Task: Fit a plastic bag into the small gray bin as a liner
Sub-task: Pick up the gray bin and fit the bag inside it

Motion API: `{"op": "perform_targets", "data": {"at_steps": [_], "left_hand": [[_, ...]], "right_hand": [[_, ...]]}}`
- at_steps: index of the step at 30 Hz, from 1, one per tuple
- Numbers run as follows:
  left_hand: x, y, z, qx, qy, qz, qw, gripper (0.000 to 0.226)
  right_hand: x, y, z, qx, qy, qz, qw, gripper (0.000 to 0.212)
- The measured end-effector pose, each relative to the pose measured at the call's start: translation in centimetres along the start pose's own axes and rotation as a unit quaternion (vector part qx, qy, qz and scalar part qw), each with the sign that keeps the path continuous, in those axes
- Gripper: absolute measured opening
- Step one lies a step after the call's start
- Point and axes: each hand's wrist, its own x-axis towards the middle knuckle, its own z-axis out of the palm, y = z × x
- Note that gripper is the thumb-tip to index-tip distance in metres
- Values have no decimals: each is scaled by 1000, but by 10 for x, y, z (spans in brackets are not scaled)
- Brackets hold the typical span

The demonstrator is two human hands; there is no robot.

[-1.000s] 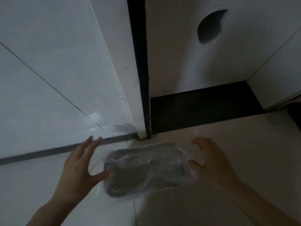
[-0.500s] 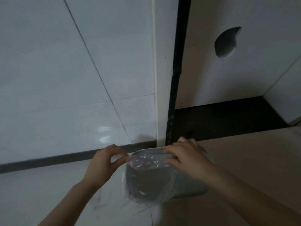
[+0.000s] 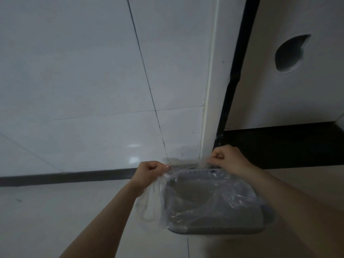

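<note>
Dim indoor corner, seen from above. Small gray bin [image 3: 214, 216] on the pale tiled floor [image 3: 65, 211], right of centre and near, just in front of a white wall corner [image 3: 210, 108]. Clear plastic bag [image 3: 188, 202] draped over and into the bin, crinkled film across the open mouth and hanging loose down the left side, part of it bulging out past the bin's left wall. Far rim of the bin pale, showing through the film.

Left hand [image 3: 150, 173] closed in a fist on the bag's edge at the bin's far-left corner, film bunched between thumb and curled fingers. Right hand [image 3: 227, 159] likewise fisted on the bag's edge at the far rim, a little farther and to the right. Hands apart, a strip of film stretched taut between them just above the far rim. Both bare forearms reaching in from the near edge.

White tiled wall [image 3: 83, 71] filling the left and far side, dark grout lines crossing it, a dark skirting strip [image 3: 65, 176] along its foot. Black vertical gap [image 3: 234, 71] to the right of the corner, then a white panel [image 3: 297, 99] with a round hole [image 3: 290, 53], and a black band [image 3: 288, 144] at its base.
</note>
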Motion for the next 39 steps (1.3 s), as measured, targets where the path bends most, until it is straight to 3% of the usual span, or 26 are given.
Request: {"op": "perform_targets", "data": {"at_steps": [3,10,13,16,20,23,26,29,31,35,39], "left_hand": [[1,-20,3,20,-16,-10,1000,29],[-7,-47,12,-49,18,-71,996,20],[-10,-41,1,-16,63,-80,995,21],[-10,-6,-11,37,94,24,995,8],[-4,60,23,165,-34,193,967,11],[4,92,84,227,-161,246,928,23],[20,96,135,311,-224,203,901,38],[36,86,161,332,-257,136,897,33],[43,79,168,311,-263,142,902,9],[53,75,171,206,-265,151,930,23],[61,78,181,193,-287,128,930,32]], "right_hand": [[10,6,2,-17,-63,53,997,23],[21,10,-2,-78,-126,136,980,18],[13,11,-19,23,-117,140,983,27],[-4,5,-51,108,-43,109,987,16],[-40,20,-80,80,83,106,988,20],[-77,43,-71,10,86,174,981,34],[-104,59,-55,38,87,173,980,11],[-115,72,-47,88,127,171,973,13],[-116,77,-45,140,151,181,962,15],[-112,84,-42,229,194,213,930,16],[-109,88,-35,288,193,236,908,16]]}}
